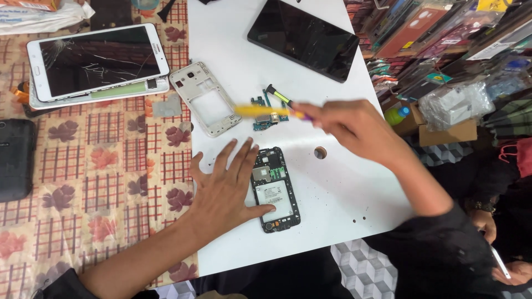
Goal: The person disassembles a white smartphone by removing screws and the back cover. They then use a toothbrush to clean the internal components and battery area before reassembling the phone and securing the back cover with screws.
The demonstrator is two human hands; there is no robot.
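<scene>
**Q:** Left hand, what's the pose?

**A:** My left hand lies flat on the white board, palm down, fingers spread and pointing up and away from me. The forearm comes in from the lower left, across the checked floral cloth. My thumb rests on the opened phone, on its pale lower panel; the fingers lie just beside the phone's left edge.

**Q:** And the phone itself?

**A:** Back off, insides showing, lying upright near the middle of the board, close to my edge.

**Q:** Right hand?

**A:** My right hand is raised above the board, arm reaching in from the right in a dark sleeve. It's closed around a yellow-handled tool, blurred, pointing left over the small circuit board. Whether the tip touches anything, I can't tell.

**Q:** Nearby?

**A:** A white phone frame just left of the circuit board. A dark tablet at the board's far end. A cracked white tablet on the cloth, well left. A black device at the cloth's left edge.
</scene>
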